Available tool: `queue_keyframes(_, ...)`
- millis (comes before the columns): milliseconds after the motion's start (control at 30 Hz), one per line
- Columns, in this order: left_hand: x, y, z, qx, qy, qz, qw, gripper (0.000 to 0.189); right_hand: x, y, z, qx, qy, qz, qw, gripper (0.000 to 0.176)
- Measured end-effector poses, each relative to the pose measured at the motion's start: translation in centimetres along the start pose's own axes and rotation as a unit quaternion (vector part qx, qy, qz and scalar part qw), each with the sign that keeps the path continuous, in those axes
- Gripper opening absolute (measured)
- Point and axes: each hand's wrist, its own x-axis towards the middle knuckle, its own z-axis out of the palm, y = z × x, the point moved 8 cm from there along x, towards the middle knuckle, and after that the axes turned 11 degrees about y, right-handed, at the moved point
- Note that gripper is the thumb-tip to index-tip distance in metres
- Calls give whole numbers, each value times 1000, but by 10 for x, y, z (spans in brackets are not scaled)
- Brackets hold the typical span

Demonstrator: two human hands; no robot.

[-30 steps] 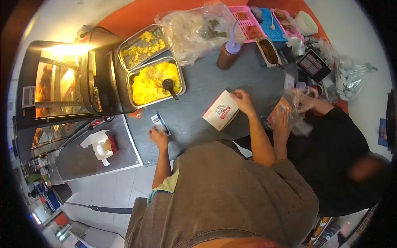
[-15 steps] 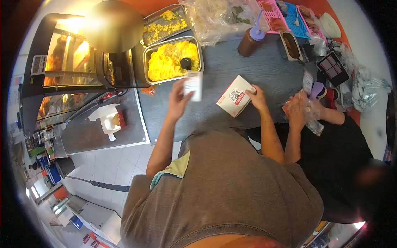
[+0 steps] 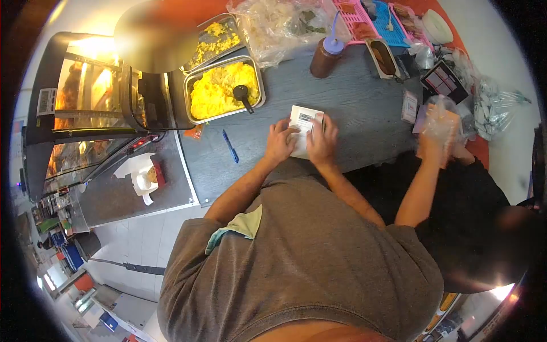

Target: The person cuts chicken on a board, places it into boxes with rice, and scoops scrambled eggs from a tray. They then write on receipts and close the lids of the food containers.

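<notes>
A white cardboard food box [image 3: 298,150] is in front of me at the table's near edge. On its top face is a white paper slip [image 3: 305,118] with dark print. My left hand [image 3: 280,141] grips the box's left side, its fingers reaching over to the slip. From the right, my right hand [image 3: 323,139] holds the box with fingers bent on its top; the fingers are slightly blurred. To the left of the hands, a blue pen [image 3: 230,146] lies on the dark table [image 3: 262,165].
A metal tray [image 3: 195,118] of yellow rice with a black spoon [image 3: 243,97] stands behind. Further right are a sauce bottle [image 3: 326,57] and plastic baskets [image 3: 389,29]. At right, a co-worker's hand [image 3: 431,147] handles a plastic bag. An open box [image 3: 142,174] sits left, below a lit display cabinet [image 3: 85,108].
My left hand has brought the slip right onto the box. The box has moved left and nearer, and both hands are now on it. The pen now shows on the table.
</notes>
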Motion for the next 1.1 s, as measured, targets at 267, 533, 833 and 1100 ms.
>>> queue_keyframes(267, -78, -85, -73, -180, 179, -199, 946, 28, -15, 12, 17, -61, -85, -93, 990, 53)
queue_keyframes(533, -202, -167, -105, -154, 261, -335, 892, 25, 28, 115, -43, -118, -46, -12, 992, 57)
queue_keyframes(833, -165, -118, -81, -190, 179, -283, 923, 20, 31, 141, -53, -67, 62, 23, 996, 56)
queue_keyframes(1100, -108, -153, -106, 151, 124, -354, 915, 40, 15, 137, -32, -81, 34, 52, 995, 46)
